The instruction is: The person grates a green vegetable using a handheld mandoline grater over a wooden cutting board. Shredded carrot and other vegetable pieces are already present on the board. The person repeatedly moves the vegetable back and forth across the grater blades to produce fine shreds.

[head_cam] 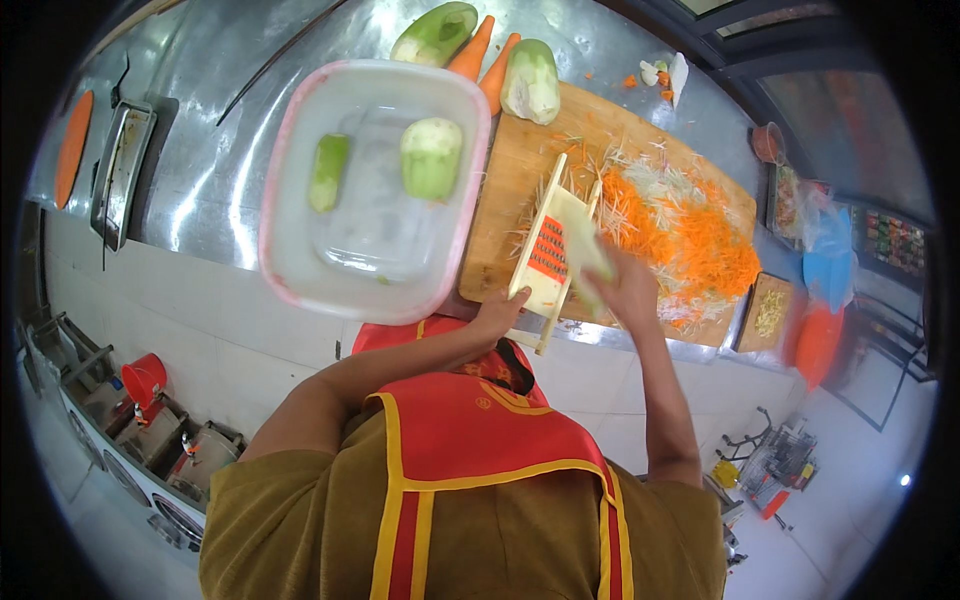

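My left hand (501, 311) grips the near end of a cream grater (553, 244) with an orange toothed insert, tilted over a wooden cutting board (487, 232). In my right hand (628, 294) is a pale green piece of radish (579, 244), blurred, at the grater's right side; whether it touches the teeth is hard to tell. To the right, a heap of shredded carrot (701, 236) mixed with white shreds (652, 180) covers much of the board. Some pale shreds lie beneath the grater.
Left of the board stands a white plastic basin (292, 247) holding two green radish pieces (431, 159). Whole carrots (474, 52) and large radishes (531, 82) lie behind it. A small board (763, 311) with chopped bits is at right. A metal tray (124, 172) sits far left.
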`<state>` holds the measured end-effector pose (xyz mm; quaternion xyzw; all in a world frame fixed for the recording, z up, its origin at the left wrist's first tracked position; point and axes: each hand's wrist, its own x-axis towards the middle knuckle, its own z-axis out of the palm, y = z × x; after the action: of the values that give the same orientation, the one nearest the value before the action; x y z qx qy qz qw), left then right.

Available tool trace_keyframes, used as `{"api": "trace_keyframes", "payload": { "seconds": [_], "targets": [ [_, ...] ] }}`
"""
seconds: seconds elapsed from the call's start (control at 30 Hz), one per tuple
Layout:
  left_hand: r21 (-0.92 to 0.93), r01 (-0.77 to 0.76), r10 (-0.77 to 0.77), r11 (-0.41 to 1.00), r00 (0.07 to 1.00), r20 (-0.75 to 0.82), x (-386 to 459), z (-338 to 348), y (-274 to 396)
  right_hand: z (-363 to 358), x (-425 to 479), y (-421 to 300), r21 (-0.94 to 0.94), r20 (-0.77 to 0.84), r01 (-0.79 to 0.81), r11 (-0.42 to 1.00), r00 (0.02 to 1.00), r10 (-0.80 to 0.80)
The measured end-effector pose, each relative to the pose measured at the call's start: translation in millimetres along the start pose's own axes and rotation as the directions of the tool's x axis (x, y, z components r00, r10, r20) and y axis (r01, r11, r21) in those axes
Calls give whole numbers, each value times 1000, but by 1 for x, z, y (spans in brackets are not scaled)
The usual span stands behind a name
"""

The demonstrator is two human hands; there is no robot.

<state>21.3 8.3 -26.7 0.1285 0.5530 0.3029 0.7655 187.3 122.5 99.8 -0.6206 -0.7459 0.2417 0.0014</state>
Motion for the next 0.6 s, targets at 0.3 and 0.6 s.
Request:
{"api": "trace_keyframes", "payload": {
  "seconds": [0.3, 0.6],
  "targets": [
    [49, -73, 75, 996, 996, -44, 7, -5, 1, 67, 61, 29, 14, -55, -78, 997, 995, 79],
    [277, -152, 149, 949, 988, 34, -5, -23, 27, 1, 45, 45, 186, -467, -156, 970, 855, 227]
  ]
}}
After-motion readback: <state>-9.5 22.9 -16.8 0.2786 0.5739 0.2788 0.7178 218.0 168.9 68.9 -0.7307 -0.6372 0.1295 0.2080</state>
